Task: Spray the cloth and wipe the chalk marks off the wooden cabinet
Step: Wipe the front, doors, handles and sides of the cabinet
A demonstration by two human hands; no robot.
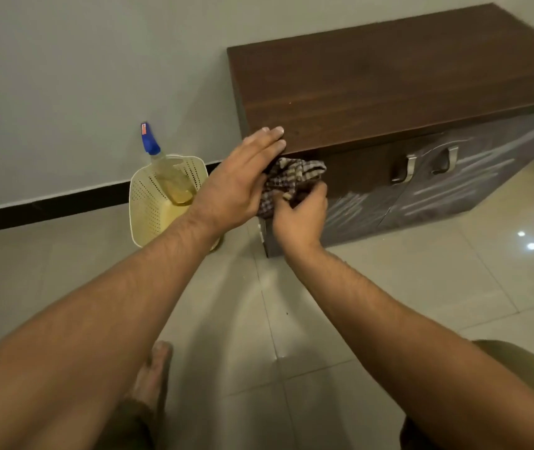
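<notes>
A low dark wooden cabinet (389, 79) stands against the wall, its front doors streaked with white chalk marks (460, 186). A crumpled brown checked cloth (288, 180) is held against the upper left of the front. My left hand (239, 180) lies over the cloth's left side with straight fingers reaching the cabinet's top edge. My right hand (298, 216) grips the cloth from below with curled fingers. A spray bottle (162, 164) with a blue nozzle stands in a cream basket (152, 206) to the left.
Two metal door handles (424, 167) stick out from the cabinet front to the right of the cloth. The basket sits on the tiled floor (324, 319) by the wall. My bare foot (152, 375) is on the floor below.
</notes>
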